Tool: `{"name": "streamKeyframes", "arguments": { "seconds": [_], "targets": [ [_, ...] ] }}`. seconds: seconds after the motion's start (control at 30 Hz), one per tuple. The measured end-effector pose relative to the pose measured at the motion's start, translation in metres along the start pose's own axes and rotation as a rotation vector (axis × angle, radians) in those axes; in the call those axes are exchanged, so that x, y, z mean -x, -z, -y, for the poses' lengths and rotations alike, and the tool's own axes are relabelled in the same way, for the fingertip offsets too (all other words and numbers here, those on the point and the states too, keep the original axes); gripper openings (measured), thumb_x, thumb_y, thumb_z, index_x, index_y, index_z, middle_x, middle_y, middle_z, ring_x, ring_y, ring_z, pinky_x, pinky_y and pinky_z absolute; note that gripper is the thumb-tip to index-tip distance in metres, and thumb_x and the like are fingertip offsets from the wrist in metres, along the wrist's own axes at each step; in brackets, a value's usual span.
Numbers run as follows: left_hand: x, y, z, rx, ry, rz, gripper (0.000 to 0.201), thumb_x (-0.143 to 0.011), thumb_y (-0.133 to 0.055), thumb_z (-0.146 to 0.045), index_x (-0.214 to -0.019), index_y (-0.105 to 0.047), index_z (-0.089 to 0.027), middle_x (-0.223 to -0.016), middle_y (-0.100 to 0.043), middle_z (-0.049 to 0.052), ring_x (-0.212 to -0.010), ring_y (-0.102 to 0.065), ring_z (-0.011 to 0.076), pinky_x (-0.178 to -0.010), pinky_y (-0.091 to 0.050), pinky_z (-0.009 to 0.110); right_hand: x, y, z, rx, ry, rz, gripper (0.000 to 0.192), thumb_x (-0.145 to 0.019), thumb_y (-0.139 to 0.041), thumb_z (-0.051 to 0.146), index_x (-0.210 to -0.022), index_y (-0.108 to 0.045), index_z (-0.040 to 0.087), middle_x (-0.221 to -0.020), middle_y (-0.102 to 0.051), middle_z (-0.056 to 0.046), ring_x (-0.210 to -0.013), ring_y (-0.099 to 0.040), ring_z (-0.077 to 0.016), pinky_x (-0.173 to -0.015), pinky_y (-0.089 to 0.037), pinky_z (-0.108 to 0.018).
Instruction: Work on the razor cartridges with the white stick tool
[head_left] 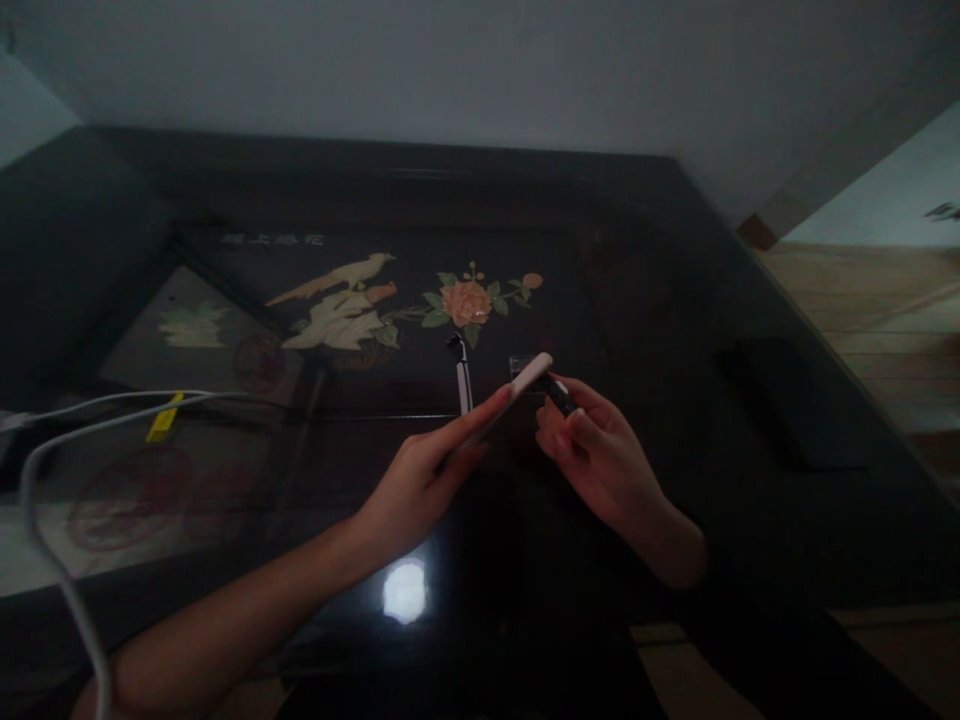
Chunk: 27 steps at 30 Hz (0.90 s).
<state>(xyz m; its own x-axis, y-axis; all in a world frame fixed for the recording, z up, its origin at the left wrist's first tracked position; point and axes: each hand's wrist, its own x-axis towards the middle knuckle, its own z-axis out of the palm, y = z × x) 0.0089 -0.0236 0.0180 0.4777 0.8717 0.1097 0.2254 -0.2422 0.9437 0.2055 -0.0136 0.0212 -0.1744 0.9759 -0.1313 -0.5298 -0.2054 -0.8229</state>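
"White rod (534, 372): where is it, and what lies nearest the person?"

"It's in the left hand (420, 480), above the middle of the bench (645, 280). Nearest, a pale cable (64, 580) rises at the left edge and curves away, and a bright reflection (405, 590) sits on the dark glossy surface."

"And the hands?"

"The left is closed narrowly round the rod, which slants away to the right with its rounded end free. The right hand (600, 450) pinches a small black piece (562, 398) between thumb and fingers, just beside that rounded end."

"Anything close by them?"

"A small clear piece (519, 366) shows behind the rod; I can't tell whether it's held or lying down. Just past the left hand is a slim white-and-black tool (463, 385) with a dark hooked tip, its lower end hidden. Well apart to the right lies a dark flat rectangle (795, 400); to the left, a yellow tag (165, 418) near the cable."

"Farther off?"

"A pink flower (466, 302) and a pale bird (337, 278) decorate the surface, and beyond stands a grey wall (450, 70)."
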Motion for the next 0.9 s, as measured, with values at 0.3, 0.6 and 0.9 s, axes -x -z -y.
{"name": "streamKeyframes", "arguments": {
  "seconds": [0.3,0.6,0.9],
  "targets": [
    [0.0007,-0.0025,-0.0003,-0.005,-0.032,0.034,0.053,-0.097,-0.045,-0.017,-0.148,-0.038,-0.025,-0.147,-0.049,0.003,-0.131,-0.053,0.0206,-0.113,-0.04,0.036,-0.001,-0.0023,0.0019,0.015,-0.003,-0.034,0.034,-0.061,-0.086,0.042,-0.087,-0.073,0.024,-0.053,-0.046,0.009,-0.046,-0.028,-0.0067,-0.046,-0.021,-0.025],
    [0.0061,-0.005,0.0011,0.039,-0.085,0.127,0.058,-0.094,-0.048,-0.01,-0.148,-0.038,-0.03,-0.144,-0.053,0.001,-0.123,-0.06,0.0191,-0.106,-0.048,0.032,-0.0013,-0.0004,0.0023,0.048,0.002,-0.024,0.037,-0.066,-0.083,0.039,-0.099,-0.073,0.026,-0.055,-0.043,0.008,-0.048,-0.03,-0.007,-0.044,-0.023,-0.023],
    [0.0021,-0.0033,-0.0023,0.054,-0.02,0.088,0.053,-0.097,-0.047,-0.017,-0.147,-0.04,-0.031,-0.145,-0.052,0.0,-0.128,-0.056,0.0188,-0.111,-0.043,0.032,-0.0003,-0.0013,0.0016,0.012,-0.015,-0.016,0.036,-0.064,-0.085,0.04,-0.095,-0.075,0.025,-0.057,-0.045,0.008,-0.047,-0.027,-0.0056,-0.045,-0.023,-0.023]
  ]
}}
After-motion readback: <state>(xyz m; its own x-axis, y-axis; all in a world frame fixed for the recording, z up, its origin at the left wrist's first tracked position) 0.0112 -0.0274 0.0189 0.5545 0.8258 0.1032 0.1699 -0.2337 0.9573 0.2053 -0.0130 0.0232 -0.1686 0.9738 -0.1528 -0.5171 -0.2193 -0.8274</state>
